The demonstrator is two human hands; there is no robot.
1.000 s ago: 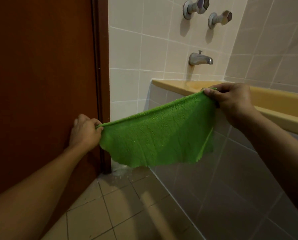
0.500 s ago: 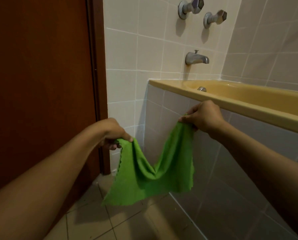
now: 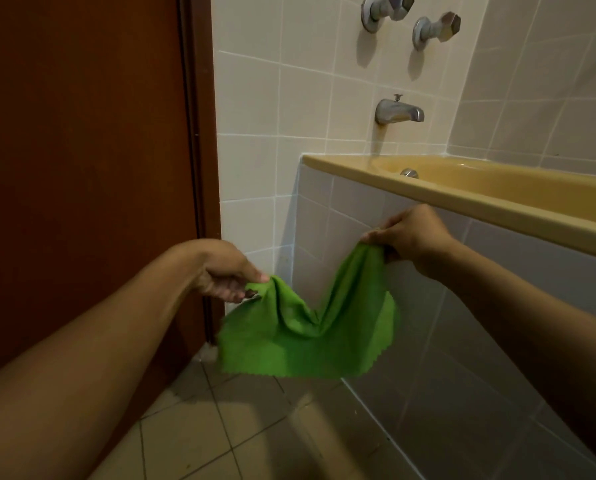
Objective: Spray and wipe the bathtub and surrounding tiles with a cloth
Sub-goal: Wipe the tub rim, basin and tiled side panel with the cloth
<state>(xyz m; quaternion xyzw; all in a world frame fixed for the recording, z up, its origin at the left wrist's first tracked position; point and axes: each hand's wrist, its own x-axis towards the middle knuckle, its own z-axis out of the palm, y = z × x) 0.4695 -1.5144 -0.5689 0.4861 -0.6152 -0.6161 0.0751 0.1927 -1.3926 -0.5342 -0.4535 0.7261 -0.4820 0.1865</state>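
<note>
Below the yellow bathtub rim (image 3: 497,206), left hand (image 3: 225,271) and right hand (image 3: 412,237) pinch the top corners of a green microfibre cloth (image 3: 310,337), which looks light, limp and best folded into a pad.

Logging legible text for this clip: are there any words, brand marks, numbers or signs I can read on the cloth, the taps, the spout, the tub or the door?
None: no readable text anywhere in this view.
green cloth, held by the left hand and right hand: no tag or print visible.
tap handles, spout, bathtub, wall tiles, door: no visible markings.
</note>
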